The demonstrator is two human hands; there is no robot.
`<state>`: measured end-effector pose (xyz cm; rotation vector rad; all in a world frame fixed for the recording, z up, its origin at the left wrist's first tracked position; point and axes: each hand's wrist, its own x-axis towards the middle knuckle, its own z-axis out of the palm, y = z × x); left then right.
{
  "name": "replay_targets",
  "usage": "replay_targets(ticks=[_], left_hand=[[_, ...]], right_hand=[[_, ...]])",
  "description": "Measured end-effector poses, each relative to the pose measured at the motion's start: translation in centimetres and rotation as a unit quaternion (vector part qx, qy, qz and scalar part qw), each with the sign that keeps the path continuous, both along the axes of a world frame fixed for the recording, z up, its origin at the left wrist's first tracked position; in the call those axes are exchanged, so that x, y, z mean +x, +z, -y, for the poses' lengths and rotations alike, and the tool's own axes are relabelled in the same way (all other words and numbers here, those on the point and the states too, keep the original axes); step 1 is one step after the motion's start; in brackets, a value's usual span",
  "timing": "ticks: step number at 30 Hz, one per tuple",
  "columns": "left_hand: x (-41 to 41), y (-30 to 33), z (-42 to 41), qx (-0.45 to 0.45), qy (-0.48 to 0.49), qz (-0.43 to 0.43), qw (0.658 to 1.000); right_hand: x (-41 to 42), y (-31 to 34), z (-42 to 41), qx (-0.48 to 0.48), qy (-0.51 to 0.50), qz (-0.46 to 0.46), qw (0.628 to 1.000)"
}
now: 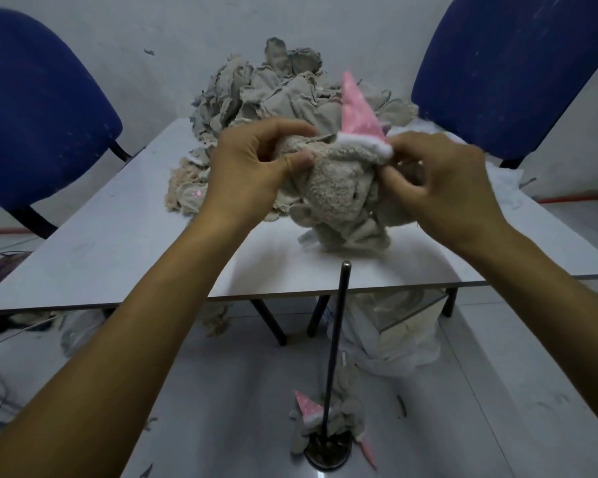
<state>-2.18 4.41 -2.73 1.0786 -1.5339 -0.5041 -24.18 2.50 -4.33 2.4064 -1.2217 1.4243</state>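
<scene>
Mid-frame, above the table [125, 250] | left hand [252, 170] pinches beige plush skin [335, 191] | right hand [442, 188] pinches its pink hat [358, 115] brim | fabric pile [273, 94] behind, upper centre

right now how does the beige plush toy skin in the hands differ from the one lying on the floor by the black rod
The held beige plush toy skin is gripped by left hand and right hand above the white table; the floor beige plush skin lies untouched, crumpled at the base of the black metal rod. The held pink cone hat stands upright; the floor pink hat leans left. Both are beige with white-trimmed pink hats.
</scene>
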Motion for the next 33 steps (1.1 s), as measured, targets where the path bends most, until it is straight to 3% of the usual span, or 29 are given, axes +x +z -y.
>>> replay_targets(ticks=[9, 12, 15, 18, 21, 27, 33], left_hand=[[0.0, -0.4, 0.0, 0.015, 0.025, -0.029, 0.999], [-0.1, -0.4, -0.3, 0.013, 0.024, -0.028, 0.999], [-0.2, 0.0, -0.3, -0.005, 0.023, -0.031, 0.999], [-0.3, 0.1, -0.4, -0.010, 0.022, -0.037, 0.999], [-0.3, 0.2, -0.3, -0.018, 0.020, -0.037, 0.999], [0.1, 0.8, -0.7, -0.043, -0.064, -0.095, 0.992], [0.7, 0.9, -0.8, 0.034, -0.102, -0.154, 0.982]], right_hand=[[0.3, 0.5, -0.6, -0.018, -0.007, 0.036, 0.999], [0.3, 0.6, -0.9, 0.040, 0.010, 0.030, 0.999], [0.0, 0.8, -1.0, -0.015, -0.006, 0.051, 0.999], [0.0, 0.8, -1.3, 0.018, 0.000, 0.054, 0.998], [0.0, 1.1, -1.3, -0.021, -0.001, 0.092, 0.996], [-0.8, 2.5, -1.6, 0.043, 0.105, 0.143, 0.983], [-0.7, 3.1, -1.8, 0.109, 0.169, 0.178, 0.963]])
